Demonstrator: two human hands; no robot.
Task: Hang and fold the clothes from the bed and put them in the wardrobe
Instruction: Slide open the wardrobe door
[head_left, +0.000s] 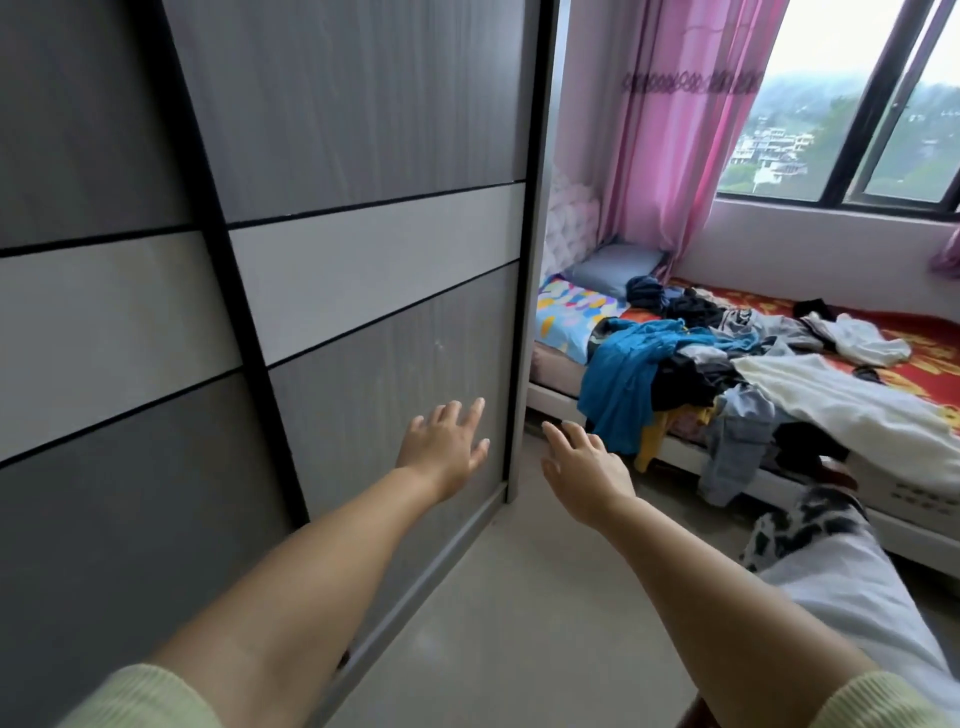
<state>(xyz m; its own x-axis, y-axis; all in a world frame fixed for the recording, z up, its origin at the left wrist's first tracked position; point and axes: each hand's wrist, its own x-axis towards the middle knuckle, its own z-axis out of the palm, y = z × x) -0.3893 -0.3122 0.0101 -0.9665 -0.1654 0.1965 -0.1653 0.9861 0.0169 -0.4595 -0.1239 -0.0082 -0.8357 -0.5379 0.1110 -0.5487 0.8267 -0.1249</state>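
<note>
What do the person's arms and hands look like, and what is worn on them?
Both forearms are bare. A pale yellow-green ribbed knit sleeve is pushed up on each arm, near the picture's bottom edge. The left hand and the right hand wear no gloves. No rings, watch or bracelet show. The nails are short.

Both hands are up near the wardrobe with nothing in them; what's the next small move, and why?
Probably press the left hand against the wardrobe door and slide it open: the wardrobe looks closed, and the clothes lie unsorted on the bed.

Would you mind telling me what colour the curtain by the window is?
Pink, seen best in the head view: the curtain.
</note>
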